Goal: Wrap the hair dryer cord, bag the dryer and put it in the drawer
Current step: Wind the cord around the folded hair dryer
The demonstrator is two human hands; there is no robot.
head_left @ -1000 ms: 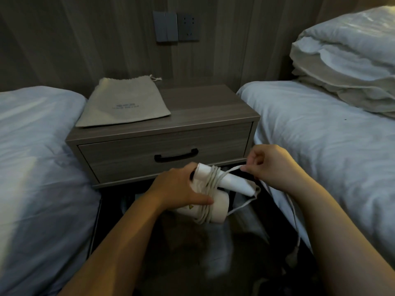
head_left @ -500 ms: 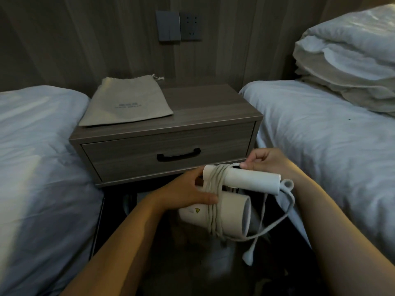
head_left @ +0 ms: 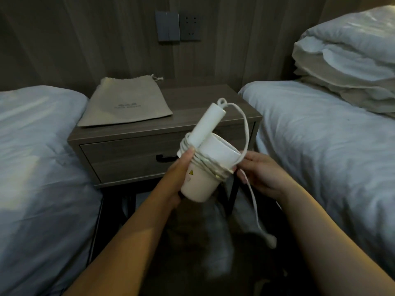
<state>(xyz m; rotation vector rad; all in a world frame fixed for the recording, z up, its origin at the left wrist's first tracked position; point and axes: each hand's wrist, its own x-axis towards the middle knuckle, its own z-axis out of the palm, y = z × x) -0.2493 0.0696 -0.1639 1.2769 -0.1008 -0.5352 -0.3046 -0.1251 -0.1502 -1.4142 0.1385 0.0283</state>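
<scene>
I hold a white hair dryer point(head_left: 201, 180) in front of the nightstand, its folded handle point(head_left: 208, 122) pointing up and away. My left hand point(head_left: 181, 169) grips the dryer's barrel from the left. Several turns of white cord point(head_left: 210, 168) circle the barrel. My right hand point(head_left: 259, 171) pinches the cord at the barrel's right side; a loop arcs up to the handle's end, and the loose tail hangs down to the plug point(head_left: 271, 240). A beige drawstring bag point(head_left: 126, 103) lies flat on the nightstand top. The drawer point(head_left: 128, 159) with a black handle is closed.
The wooden nightstand point(head_left: 213, 116) stands between two white beds: one bed point(head_left: 38, 167) on the left, another bed point(head_left: 331, 142) on the right with folded duvets point(head_left: 350, 56) stacked on it. A switch and socket plate point(head_left: 178, 25) sit on the wall above.
The dryer has been turned so its handle now points up and away instead of to the right. My right hand moved from the handle down to the cord beside the barrel. The plug hangs lower.
</scene>
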